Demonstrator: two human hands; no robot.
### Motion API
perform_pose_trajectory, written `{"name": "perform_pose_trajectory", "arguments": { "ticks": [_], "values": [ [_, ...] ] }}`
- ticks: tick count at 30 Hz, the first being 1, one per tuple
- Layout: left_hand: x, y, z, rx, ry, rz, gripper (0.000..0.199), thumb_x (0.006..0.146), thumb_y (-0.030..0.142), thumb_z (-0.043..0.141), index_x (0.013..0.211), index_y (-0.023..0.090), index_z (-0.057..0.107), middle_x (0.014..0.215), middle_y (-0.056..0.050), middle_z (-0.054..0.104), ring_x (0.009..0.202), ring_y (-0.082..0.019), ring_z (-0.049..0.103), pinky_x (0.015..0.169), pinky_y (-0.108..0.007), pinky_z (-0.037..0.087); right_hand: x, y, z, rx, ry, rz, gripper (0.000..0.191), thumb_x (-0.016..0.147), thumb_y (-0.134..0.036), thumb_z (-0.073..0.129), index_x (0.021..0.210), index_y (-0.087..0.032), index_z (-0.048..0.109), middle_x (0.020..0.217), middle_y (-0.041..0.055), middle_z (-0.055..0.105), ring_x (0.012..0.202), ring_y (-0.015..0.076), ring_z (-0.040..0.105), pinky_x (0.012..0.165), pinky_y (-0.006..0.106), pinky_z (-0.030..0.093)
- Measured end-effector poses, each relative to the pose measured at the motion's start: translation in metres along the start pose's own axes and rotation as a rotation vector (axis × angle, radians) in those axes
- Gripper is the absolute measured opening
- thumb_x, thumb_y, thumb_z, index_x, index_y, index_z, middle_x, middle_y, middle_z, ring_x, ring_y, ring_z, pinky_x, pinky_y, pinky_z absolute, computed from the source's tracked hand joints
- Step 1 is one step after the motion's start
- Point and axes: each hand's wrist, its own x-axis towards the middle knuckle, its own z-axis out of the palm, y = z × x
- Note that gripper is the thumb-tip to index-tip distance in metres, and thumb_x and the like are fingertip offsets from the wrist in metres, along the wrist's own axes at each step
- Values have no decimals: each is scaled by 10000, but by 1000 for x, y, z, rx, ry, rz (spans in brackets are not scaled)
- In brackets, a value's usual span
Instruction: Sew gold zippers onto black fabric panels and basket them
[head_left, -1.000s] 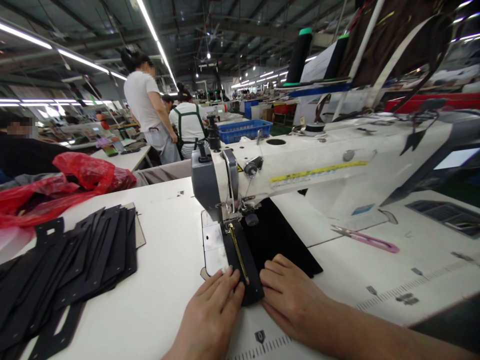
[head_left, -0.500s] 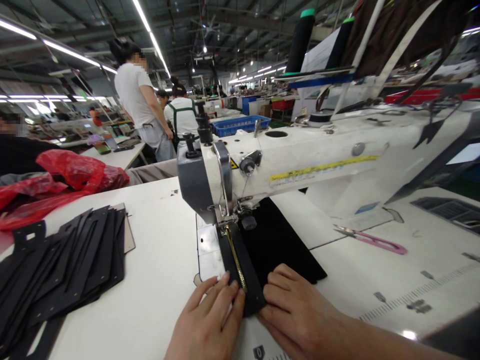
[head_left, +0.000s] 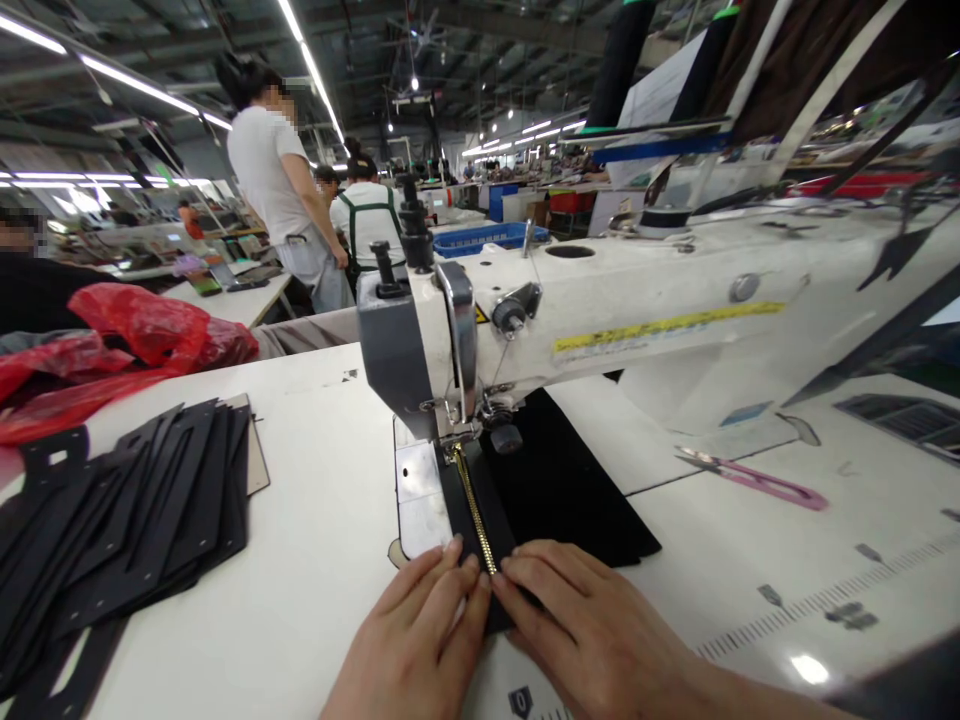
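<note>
A gold-toothed zipper (head_left: 475, 513) lies along a dark strip (head_left: 499, 522), its far end under the presser foot (head_left: 459, 437) of a white sewing machine (head_left: 660, 280). My left hand (head_left: 420, 625) rests with fingers laid flat on the strip's near left side. From the right, my right hand (head_left: 589, 610) lies across the near right side, fingers stretched out and tips close to the zipper teeth. Both thumbs are partly hidden. Under and right of the strip spreads a larger black fabric panel (head_left: 570, 480).
Left on the table lies a pile of black cut pieces (head_left: 165, 500), with a red plastic bag (head_left: 157, 325) behind it. Pink-handled thread snips (head_left: 765, 483) lie at the right. Beyond the machine stand a blue basket (head_left: 487, 238) and a person in white (head_left: 274, 180).
My right hand has moved left, from the strip's right edge onto it, its fingers straightening toward the zipper. My left hand stays nearly in place. The view has shifted slightly.
</note>
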Motion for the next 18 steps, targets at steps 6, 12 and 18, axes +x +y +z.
{"name": "perform_pose_trajectory", "arguments": {
  "ticks": [6,12,18],
  "values": [
    [-4,-4,-1,-23,-31,21,305,951,170,333,1035,139,625,1019,-63,669,1025,-183,602,928,-267,481,-5,-2,3,-30,13,29,275,900,-93,367,962,-65,633,790,101,624,696,192,540,601,311,482],
    [-5,-3,2,-58,31,-20,292,951,228,355,998,145,632,970,-75,671,968,-190,621,877,-288,512,1,-2,5,14,38,58,267,872,-89,366,882,-87,632,729,77,596,683,196,527,610,321,447],
    [1,-21,5,-23,43,-74,289,943,262,363,1035,158,616,1060,-101,657,1003,-204,614,837,-336,522,3,0,14,-132,139,-28,269,815,-16,371,810,-115,622,647,28,573,619,162,516,643,307,405]
  ]
}}
